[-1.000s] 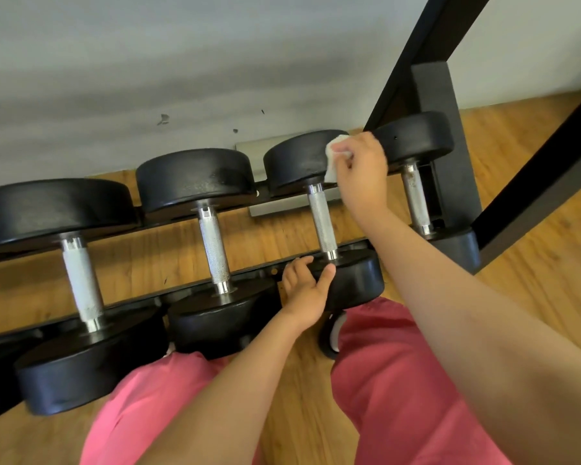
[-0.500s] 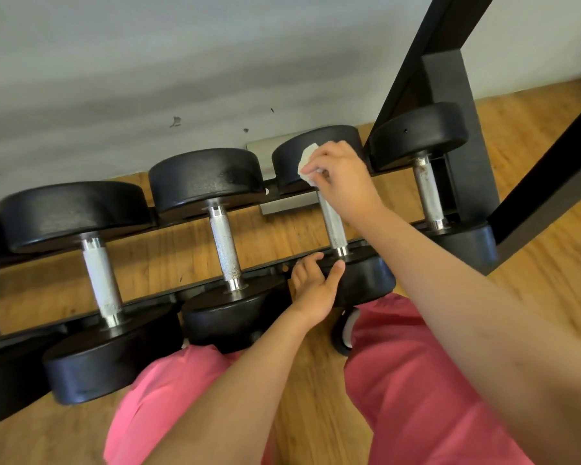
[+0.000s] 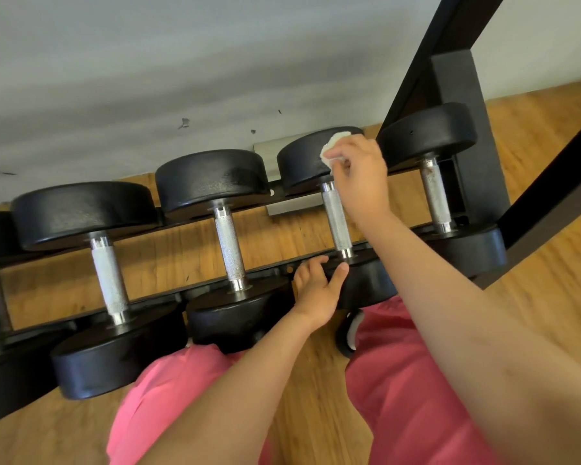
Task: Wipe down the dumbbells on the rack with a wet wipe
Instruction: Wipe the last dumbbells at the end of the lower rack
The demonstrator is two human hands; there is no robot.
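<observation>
A row of dumbbells (image 3: pixel 228 243) lies side by side across the rack (image 3: pixel 168 292), with a wall (image 3: pixel 148 78) behind. On the second dumbbell from the right (image 3: pixel 336 219), the right hand (image 3: pixel 359 176) holds the wet wipe (image 3: pixel 331 144) against the far head, while the left hand (image 3: pixel 316 290) rests on the near head.

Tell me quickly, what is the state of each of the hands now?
Left hand: open, resting on the dumbbell.
Right hand: closed, holding the wet wipe.
</observation>
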